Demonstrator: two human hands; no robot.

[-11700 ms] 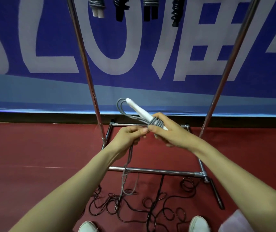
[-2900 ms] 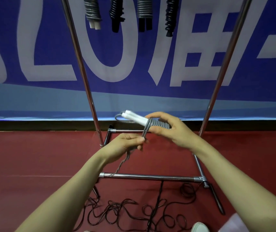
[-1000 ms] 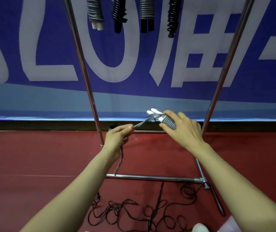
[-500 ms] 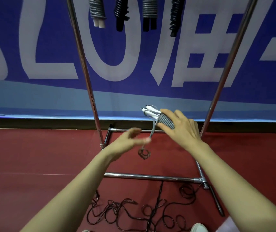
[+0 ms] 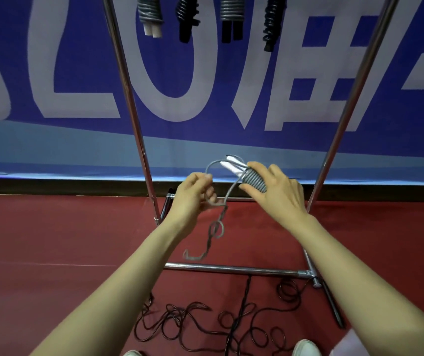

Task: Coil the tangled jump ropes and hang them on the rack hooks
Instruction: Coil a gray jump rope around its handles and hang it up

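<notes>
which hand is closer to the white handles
Right. The right hand grips the grey coil wound round the white handles, just beside them; the left hand holds the loose rope tail, apart to their left.

Setting: indoor sports hall or gym. Evidence:
- dark red smooth sports floor (image 5: 38,227) with a thin pale painted line (image 5: 77,265)
- long blue fabric banner with large white letters (image 5: 77,73) along the wall, black skirting strip (image 5: 51,186) beneath
- free-standing chrome tube rack (image 5: 231,269), with four coiled grey and black jump ropes (image 5: 227,11) hanging near its top
- tangled black jump rope (image 5: 205,327) loose on the floor
</notes>
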